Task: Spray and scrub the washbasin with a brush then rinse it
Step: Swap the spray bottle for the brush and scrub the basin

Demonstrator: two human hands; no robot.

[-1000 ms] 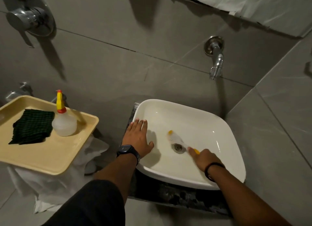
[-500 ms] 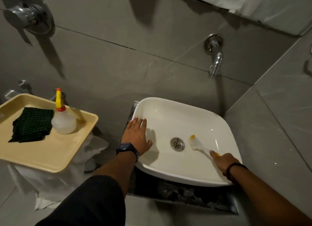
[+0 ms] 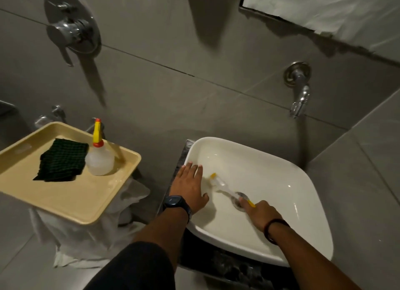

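A white square washbasin (image 3: 287, 181) sits low at the centre right. My right hand (image 3: 260, 216) is inside it, closed around the yellow handle of a small brush (image 3: 224, 186). The brush's white head with a yellow tip lies against the basin's left inner wall, its shaft crossing the metal drain (image 3: 239, 199). My left hand (image 3: 189, 186), with a dark watch on the wrist, lies flat with fingers spread on the basin's left rim. A clear spray bottle (image 3: 100, 159) with a yellow nozzle stands on the tray to the left.
A cream tray (image 3: 65, 198) at the left carries the bottle and a folded dark green cloth (image 3: 62, 160); it rests on something wrapped in white plastic. A chrome tap (image 3: 299, 101) juts from the grey tiled wall above the basin. A chrome mixer valve (image 3: 72, 29) is at upper left.
My right hand has swept the brush from the right side of the basin floor, across the drain, to the left wall. My left hand has stayed on the rim.
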